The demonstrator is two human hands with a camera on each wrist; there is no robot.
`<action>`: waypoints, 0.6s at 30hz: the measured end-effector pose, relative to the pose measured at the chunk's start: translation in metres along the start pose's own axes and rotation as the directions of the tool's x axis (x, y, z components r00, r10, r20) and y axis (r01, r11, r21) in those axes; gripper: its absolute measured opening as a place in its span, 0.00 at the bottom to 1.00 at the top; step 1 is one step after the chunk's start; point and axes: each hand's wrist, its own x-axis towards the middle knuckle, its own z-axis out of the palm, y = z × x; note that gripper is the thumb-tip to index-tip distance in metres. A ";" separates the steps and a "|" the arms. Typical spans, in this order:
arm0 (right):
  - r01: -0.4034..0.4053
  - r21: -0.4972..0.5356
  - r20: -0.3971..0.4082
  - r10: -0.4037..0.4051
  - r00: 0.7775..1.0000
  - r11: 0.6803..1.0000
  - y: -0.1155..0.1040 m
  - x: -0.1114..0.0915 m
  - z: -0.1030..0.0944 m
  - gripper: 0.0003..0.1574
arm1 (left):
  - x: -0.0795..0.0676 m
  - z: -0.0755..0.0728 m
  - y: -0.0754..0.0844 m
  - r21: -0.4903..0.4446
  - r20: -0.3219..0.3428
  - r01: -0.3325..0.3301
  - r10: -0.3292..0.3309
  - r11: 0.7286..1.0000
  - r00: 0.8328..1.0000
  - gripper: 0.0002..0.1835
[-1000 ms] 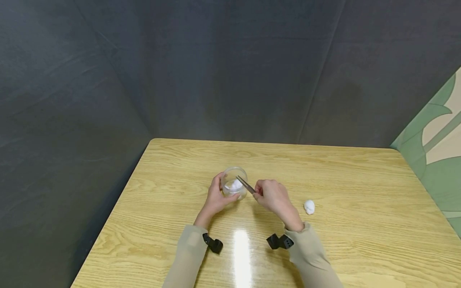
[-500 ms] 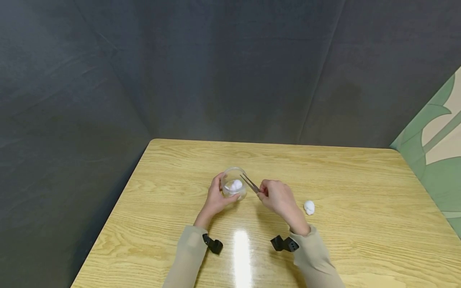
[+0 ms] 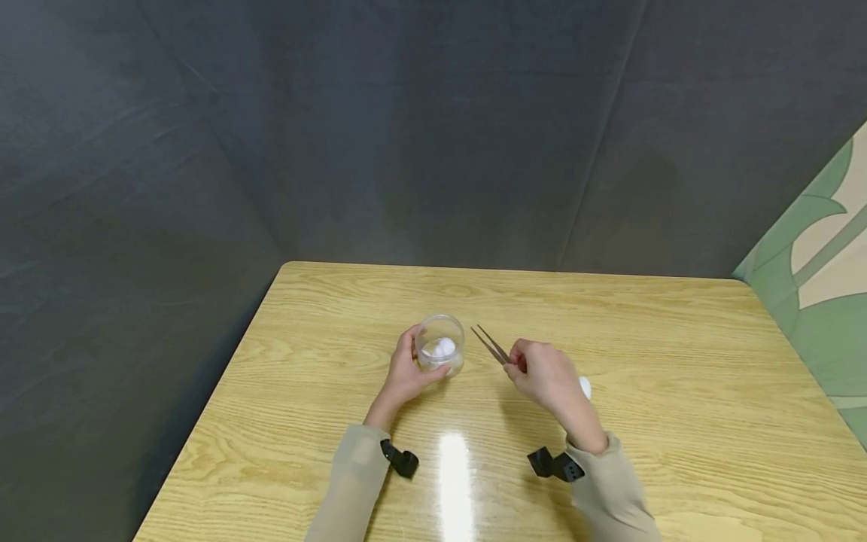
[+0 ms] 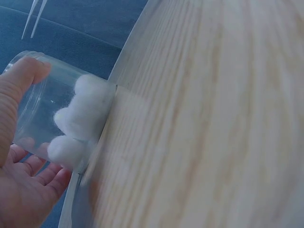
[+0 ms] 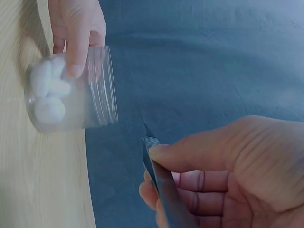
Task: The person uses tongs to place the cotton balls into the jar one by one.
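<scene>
A clear plastic jar (image 3: pixel 442 340) without a lid stands on the table, and my left hand (image 3: pixel 409 373) grips it around the side. Several white cotton balls (image 4: pixel 83 111) lie at the jar's bottom. My right hand (image 3: pixel 545 376) pinches metal tweezers (image 3: pixel 493 348) between thumb and fingers, to the right of the jar. The tweezers' tips are spread apart with nothing between them, pointing up and left. One more cotton ball (image 3: pixel 585 388) rests on the table, partly hidden behind my right hand.
The wooden table (image 3: pixel 339 301) has its far edge against a dark cloth backdrop (image 3: pixel 433 135). A green and beige patterned surface (image 3: pixel 826 301) shows beyond the table's right side. Each wrist wears a black camera.
My right hand and the tweezers have moved right, from over the jar's mouth to beside it, and the tips have spread. The hand now partly covers the loose cotton ball.
</scene>
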 end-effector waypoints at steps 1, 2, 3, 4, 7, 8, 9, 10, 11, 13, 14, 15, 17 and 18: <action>-0.002 -0.002 0.000 0.002 1.000 1.000 0.002 -0.001 -0.001 0.07 | 0.000 0.000 0.000 0.000 -0.001 0.001 -0.001 1.000 1.000 0.45; -0.006 -0.004 0.000 0.006 1.000 1.000 0.003 -0.002 -0.002 0.07 | 0.000 0.000 0.000 0.001 -0.001 0.002 -0.002 1.000 1.000 0.45; -0.007 -0.005 -0.002 0.007 1.000 1.000 0.004 -0.003 -0.002 0.07 | 0.000 0.000 0.000 0.000 -0.002 0.001 -0.001 1.000 1.000 0.45; -0.009 -0.007 -0.004 0.009 1.000 1.000 0.006 -0.004 -0.003 0.07 | 0.000 0.000 0.000 -0.002 -0.002 -0.001 0.001 1.000 1.000 0.45; -0.007 -0.013 -0.017 0.007 1.000 1.000 0.010 -0.008 -0.005 0.08 | 0.000 0.001 0.000 -0.001 -0.004 -0.003 0.003 1.000 1.000 0.45; -0.003 -0.016 -0.025 0.003 1.000 1.000 0.011 -0.009 -0.006 0.08 | 0.000 0.001 -0.001 -0.001 -0.004 -0.003 0.003 1.000 1.000 0.45; -0.001 -0.019 -0.031 0.000 1.000 1.000 0.013 -0.010 -0.007 0.08 | 0.000 0.001 -0.001 0.001 -0.004 -0.001 0.001 1.000 1.000 0.45; 0.001 -0.022 -0.036 -0.002 0.999 1.000 0.014 -0.011 -0.008 0.08 | 0.000 0.001 -0.001 0.000 -0.003 0.000 0.000 1.000 1.000 0.45; 0.003 -0.023 -0.040 -0.004 0.999 1.000 0.015 -0.012 -0.009 0.08 | 0.001 0.001 -0.001 -0.001 -0.002 0.001 -0.001 1.000 1.000 0.45; 0.008 -0.029 -0.047 -0.009 0.999 1.000 0.017 -0.015 -0.011 0.08 | 0.001 0.001 -0.001 -0.002 0.001 0.006 -0.006 1.000 1.000 0.46; 0.008 -0.030 -0.048 -0.010 0.999 1.000 0.018 -0.016 -0.012 0.08 | 0.000 0.001 0.000 -0.005 0.004 0.010 -0.010 1.000 1.000 0.46; 0.009 -0.033 -0.049 -0.011 0.999 0.999 0.018 -0.018 -0.013 0.08 | 0.000 0.000 0.001 -0.009 0.006 0.011 -0.011 1.000 1.000 0.46; 0.009 -0.037 -0.052 -0.011 0.999 0.999 0.020 -0.020 -0.014 0.07 | -0.002 -0.001 0.009 -0.016 0.011 0.009 -0.009 1.000 1.000 0.45; 0.008 -0.038 -0.054 -0.010 0.998 0.999 0.020 -0.021 -0.015 0.07 | -0.003 -0.003 0.015 -0.019 0.014 0.009 -0.009 1.000 1.000 0.44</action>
